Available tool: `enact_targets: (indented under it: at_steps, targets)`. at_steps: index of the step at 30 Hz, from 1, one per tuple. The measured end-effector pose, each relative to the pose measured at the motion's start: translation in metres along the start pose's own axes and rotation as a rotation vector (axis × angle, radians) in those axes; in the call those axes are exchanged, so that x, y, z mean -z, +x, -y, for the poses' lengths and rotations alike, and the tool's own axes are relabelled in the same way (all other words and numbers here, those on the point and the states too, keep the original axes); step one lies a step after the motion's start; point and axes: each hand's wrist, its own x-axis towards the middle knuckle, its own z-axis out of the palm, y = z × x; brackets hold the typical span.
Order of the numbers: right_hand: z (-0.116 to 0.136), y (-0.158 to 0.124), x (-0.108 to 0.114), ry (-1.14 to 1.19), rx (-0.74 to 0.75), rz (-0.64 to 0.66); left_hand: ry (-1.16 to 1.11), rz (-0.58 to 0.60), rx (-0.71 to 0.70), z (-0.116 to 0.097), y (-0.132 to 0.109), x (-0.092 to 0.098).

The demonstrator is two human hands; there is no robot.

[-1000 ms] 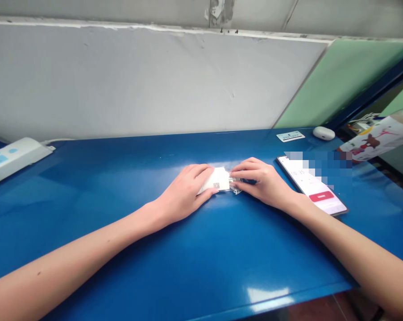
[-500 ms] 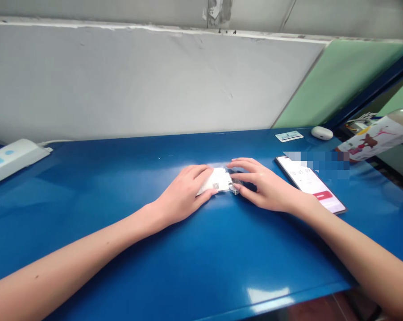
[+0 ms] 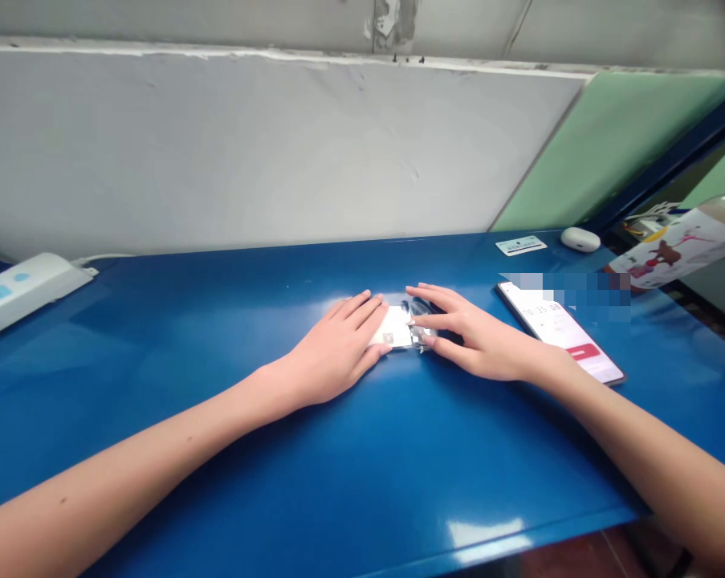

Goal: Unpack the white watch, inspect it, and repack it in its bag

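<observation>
A small white packet [image 3: 397,327] with a clear, shiny plastic end [image 3: 421,321] lies on the blue table [image 3: 362,466]. Over its left part rests my left hand [image 3: 338,345], palm down, its fingers stretched out and the thumb at the near edge. My right hand [image 3: 467,333] touches the plastic end with its fingertips; its fingers are spread, not closed round anything. What lies beneath the left palm is hidden.
A phone [image 3: 560,329] showing a timer lies right of my right hand. Behind it are a card [image 3: 521,245] and a white case [image 3: 580,239]. A bottle [image 3: 681,245] leans in at far right. A white power strip [image 3: 30,289] sits at far left.
My left hand has flattened out, its fingers now straighter over the packet. More of the clear plastic end shows beside my right fingers, which have shifted only slightly.
</observation>
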Motion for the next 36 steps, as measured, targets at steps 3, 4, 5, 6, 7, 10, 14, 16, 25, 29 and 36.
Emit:
enact_targets:
  at_steps: [3,4,5,6,7,10,14,16,25,29,36]
  targets:
    - [-0.0051,0.0009,0.0010,-0.025,-0.013,-0.099,0.022,0.051,0.014,-0.0005,-0.0002,0.0017]
    - [-0.0065,0.0013,0.0011,-0.042,-0.017,-0.149,0.025,0.063,0.019,-0.0007,-0.0002,0.0021]
    - [-0.0075,0.0017,0.0012,-0.067,-0.023,-0.201,0.026,0.073,0.024,-0.0009,-0.0003,0.0025]
    - [-0.0081,0.0022,0.0013,-0.096,-0.030,-0.248,0.026,0.080,0.030,-0.0012,-0.0003,0.0029]
    - [-0.0082,0.0026,0.0015,-0.123,-0.039,-0.282,0.024,0.086,0.035,-0.0014,-0.0003,0.0032]
    - [-0.0060,0.0035,0.0022,-0.164,-0.060,-0.305,0.024,0.087,0.038,-0.0023,-0.0005,0.0041]
    - [-0.0022,0.0038,0.0030,-0.169,-0.060,-0.284,0.026,0.068,0.034,-0.0029,-0.0006,0.0047]
    - [-0.0017,0.0039,0.0031,-0.177,-0.064,-0.286,0.034,0.071,0.031,-0.0029,-0.0004,0.0045]
    - [-0.0031,0.0065,-0.0020,-0.156,-0.065,-0.231,0.026,0.034,0.020,-0.0014,-0.0014,0.0026]
    - [-0.0046,0.0068,-0.0035,-0.154,-0.093,-0.215,0.024,0.016,0.015,-0.0007,-0.0024,0.0021]
    - [-0.0061,0.0066,-0.0039,-0.136,-0.100,-0.195,0.031,-0.005,0.002,-0.0019,-0.0012,0.0026]
